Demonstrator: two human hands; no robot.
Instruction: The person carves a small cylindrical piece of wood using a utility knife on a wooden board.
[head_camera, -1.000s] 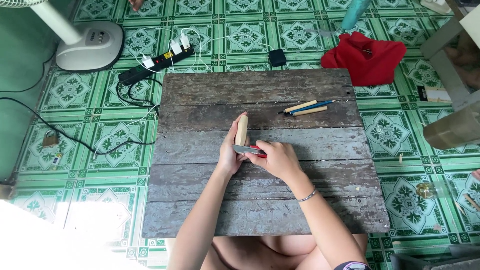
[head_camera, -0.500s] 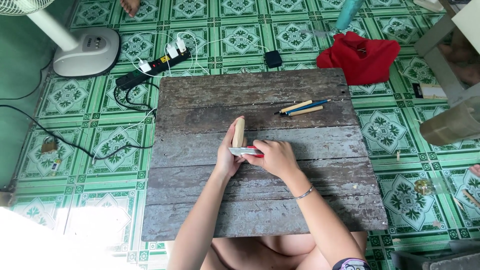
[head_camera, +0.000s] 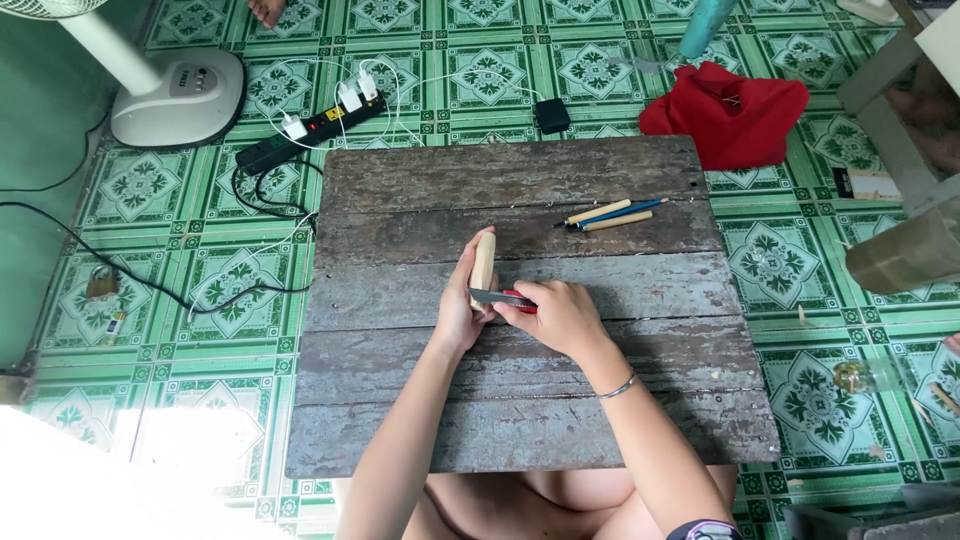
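A pale wooden piece (head_camera: 484, 262) stands on end at the middle of the grey plank tabletop (head_camera: 520, 420), gripped by the left hand (head_camera: 457, 310), while the right hand (head_camera: 562, 318) clasps a red-handled knife (head_camera: 503, 297), its blade apparently against the wood's lower end. Three pencil-like sticks (head_camera: 610, 213) lie well apart toward the far right. Beyond the tabletop, on the tiled floor, lie a red cloth (head_camera: 728, 112), a power strip (head_camera: 310, 131) and a fan base (head_camera: 180, 98).

One wooden piece (head_camera: 484, 262), one knife (head_camera: 498, 297), three pencil-like sticks (head_camera: 608, 214), one red cloth (head_camera: 728, 112), one power strip (head_camera: 310, 132).
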